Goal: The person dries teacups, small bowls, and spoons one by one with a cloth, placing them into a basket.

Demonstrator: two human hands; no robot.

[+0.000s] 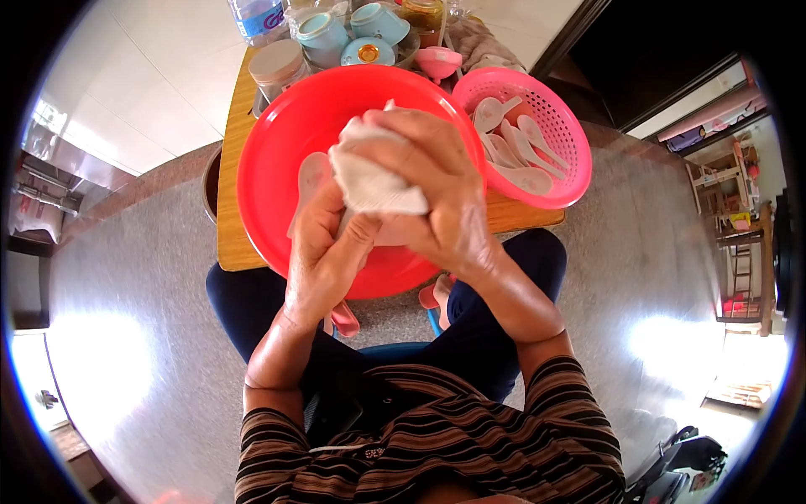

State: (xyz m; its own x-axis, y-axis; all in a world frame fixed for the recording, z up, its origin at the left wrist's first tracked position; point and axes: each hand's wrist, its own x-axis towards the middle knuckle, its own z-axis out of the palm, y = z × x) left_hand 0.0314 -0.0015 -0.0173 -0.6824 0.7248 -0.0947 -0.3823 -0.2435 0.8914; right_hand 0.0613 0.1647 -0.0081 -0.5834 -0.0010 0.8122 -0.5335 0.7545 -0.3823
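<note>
Here, the bottle (257, 18) label at the table's (233, 202) far-left corner reads "G", remainder illegible. The red basin (273, 220), overhanging the near edge, contains a spoon (312, 178); the pink colander (569, 151), at the right edge, contains white spoons (522, 144). Above the basin, the right hand's (445, 181) curled fingers clamp the white cloth (378, 181); the left hand's (327, 244) bent fingers adjoin its lower side, grip indeterminable.

Grey speckled floor (168, 277), bright glare patches both sides. Pale tiled wall (143, 67) upper left. Wooden table (238, 202). Dark doorway (646, 50). Wooden rack (760, 252) at right.
</note>
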